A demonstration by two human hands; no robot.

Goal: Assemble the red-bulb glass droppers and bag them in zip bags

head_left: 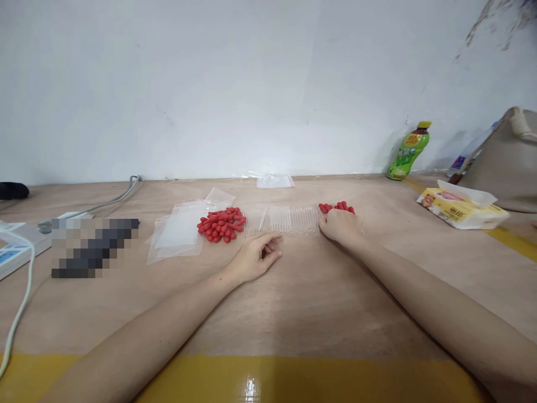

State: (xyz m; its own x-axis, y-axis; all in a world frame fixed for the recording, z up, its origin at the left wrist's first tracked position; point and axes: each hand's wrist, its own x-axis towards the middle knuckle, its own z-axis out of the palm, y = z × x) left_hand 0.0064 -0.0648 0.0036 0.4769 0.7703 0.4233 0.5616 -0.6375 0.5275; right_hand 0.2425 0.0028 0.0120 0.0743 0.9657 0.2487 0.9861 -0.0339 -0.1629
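Note:
A row of thin clear tubes (300,219), like glass droppers, lies side by side in the middle of the table. At its left end is a pile of red rubber bulbs (221,224); at its right end is a smaller group of red bulbs (344,206), partly covered by my right hand. My left hand (259,256) rests on the table just in front of the row, fingers loosely curled and apart, holding nothing. My right hand (342,225) is closed at the row's right end, its fingertips down by the tubes and bulbs. What it grips is hidden.
Clear plastic zip bags (176,229) lie left of the large pile, with another bag (274,181) by the wall. A green drink bottle (409,151), tissue pack (464,210) and beige bag (501,162) stand right. At left are a blurred dark object (98,249) and cables (29,274).

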